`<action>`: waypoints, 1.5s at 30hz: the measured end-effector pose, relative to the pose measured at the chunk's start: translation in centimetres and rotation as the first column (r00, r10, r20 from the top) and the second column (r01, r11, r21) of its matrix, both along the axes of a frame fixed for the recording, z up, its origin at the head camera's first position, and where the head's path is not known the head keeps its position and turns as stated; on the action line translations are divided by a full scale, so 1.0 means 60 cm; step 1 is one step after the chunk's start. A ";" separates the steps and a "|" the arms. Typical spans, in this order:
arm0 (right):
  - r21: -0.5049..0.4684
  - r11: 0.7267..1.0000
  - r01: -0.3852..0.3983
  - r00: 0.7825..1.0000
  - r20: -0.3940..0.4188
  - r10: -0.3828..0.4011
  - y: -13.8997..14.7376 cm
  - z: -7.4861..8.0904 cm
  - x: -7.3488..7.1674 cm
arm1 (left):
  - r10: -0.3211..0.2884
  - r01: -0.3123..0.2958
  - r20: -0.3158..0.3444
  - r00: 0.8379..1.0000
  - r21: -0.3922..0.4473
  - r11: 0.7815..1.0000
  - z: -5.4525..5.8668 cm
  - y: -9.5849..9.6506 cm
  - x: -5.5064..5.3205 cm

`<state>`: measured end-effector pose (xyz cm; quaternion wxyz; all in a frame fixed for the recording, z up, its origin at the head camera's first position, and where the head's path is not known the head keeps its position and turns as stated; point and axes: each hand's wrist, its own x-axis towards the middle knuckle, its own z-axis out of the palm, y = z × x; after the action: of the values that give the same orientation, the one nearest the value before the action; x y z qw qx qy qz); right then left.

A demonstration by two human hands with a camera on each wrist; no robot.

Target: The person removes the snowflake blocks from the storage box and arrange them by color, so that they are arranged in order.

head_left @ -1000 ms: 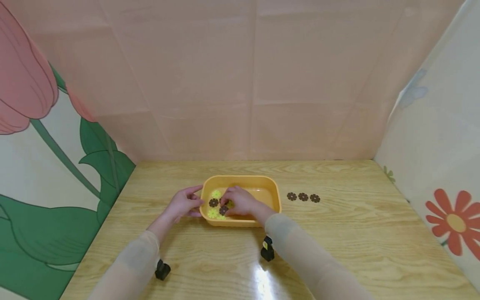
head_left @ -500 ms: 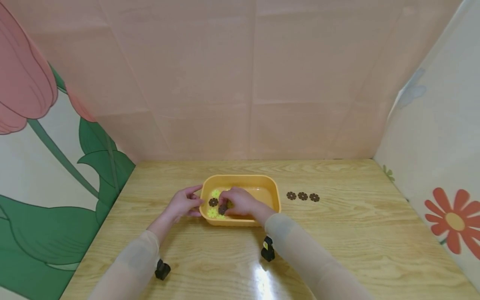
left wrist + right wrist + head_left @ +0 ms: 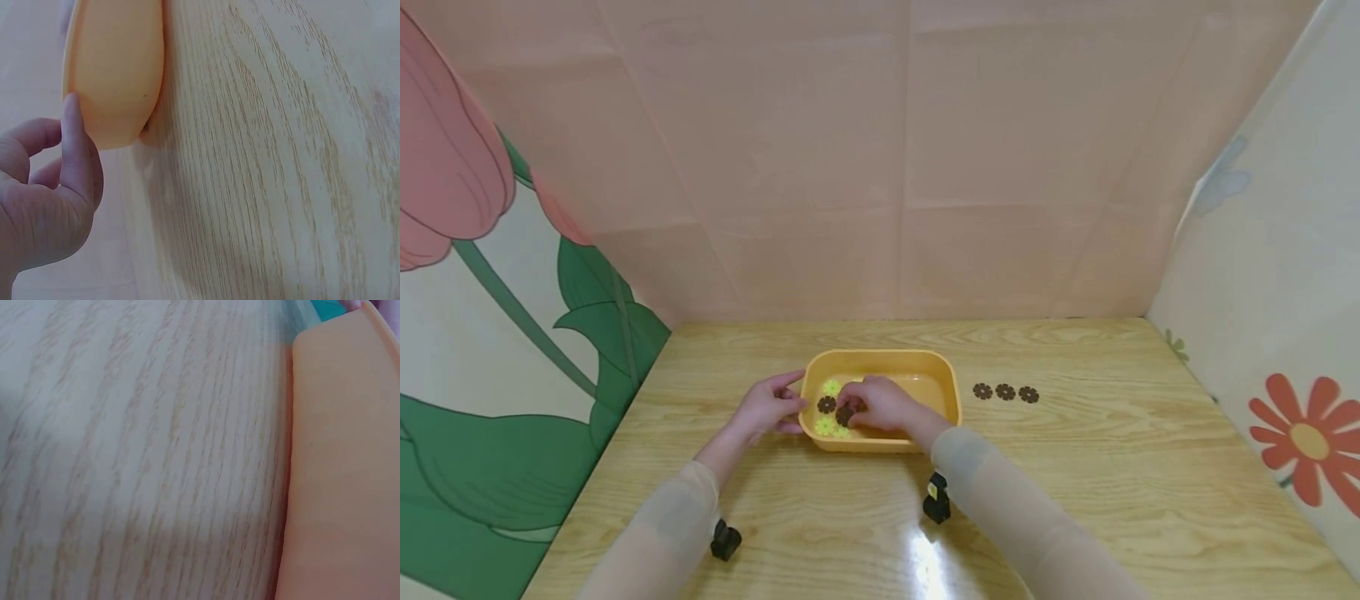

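A yellow plastic tub (image 3: 925, 360) stands on the wooden table. Its left end holds several flat flower-shaped discs: a brown disc (image 3: 827, 405) and yellow discs (image 3: 824, 426) around it. My right hand (image 3: 883, 403) reaches into the tub, thumb and fingers pinching another brown flower-shaped disc (image 3: 846, 416) that they partly cover. At the tub's left end, my left hand (image 3: 766, 407) touches the outside; in the left wrist view its thumb (image 3: 74, 134) presses at the rim. The right wrist view catches mostly the tub's outer wall (image 3: 344, 462).
Three brown flower-shaped discs (image 3: 1005, 392) lie in a row on the table (image 3: 1120, 467) right of the tub. A pink sheet (image 3: 880, 167) rises behind the table, with flower-printed panels at both sides. A black wrist camera (image 3: 936, 500) hangs below the right sleeve.
My right fingers have shifted slightly over the brown disc, which has edged a little up and left. My left hand stays at the tub's end.
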<state>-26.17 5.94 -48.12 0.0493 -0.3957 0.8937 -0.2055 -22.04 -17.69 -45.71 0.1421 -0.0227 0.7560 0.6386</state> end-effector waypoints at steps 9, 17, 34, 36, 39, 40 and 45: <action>-0.119 0.993 0.013 0.998 0.055 -0.007 0.006 0.012 -0.002 | 0.012 -0.012 0.008 1.000 -0.019 1.000 0.003 0.004 0.001; -0.152 0.981 0.121 0.982 0.165 -0.096 0.016 0.031 0.000 | 0.016 -0.016 0.019 1.000 -0.029 0.999 0.003 0.003 -0.001; -0.390 0.903 0.183 0.983 0.066 -0.171 0.137 0.091 0.016 | 0.023 -0.022 0.014 1.000 -0.022 0.999 0.008 0.004 0.002; -0.413 0.883 0.222 0.975 0.095 -0.201 0.155 0.092 0.021 | 0.017 -0.017 0.009 1.000 -0.017 1.000 0.007 0.003 0.002; -0.441 0.856 0.272 0.962 0.126 -0.241 0.182 0.093 0.030 | 0.013 -0.013 0.005 1.000 -0.011 1.000 0.007 0.002 0.003; -0.446 0.848 0.286 0.958 0.129 -0.255 0.191 0.091 0.033 | 0.010 -0.010 0.004 1.000 -0.011 1.000 0.007 0.001 0.003; -0.448 0.822 0.351 0.936 0.159 -0.313 0.232 0.082 0.044 | 0.019 -0.019 0.012 1.000 -0.021 1.000 0.008 -0.001 0.005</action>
<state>-23.55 19.88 -43.21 -0.0495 -0.2256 0.8695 -0.4367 -21.76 -17.75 -45.21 0.1403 -0.0349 0.7614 0.6319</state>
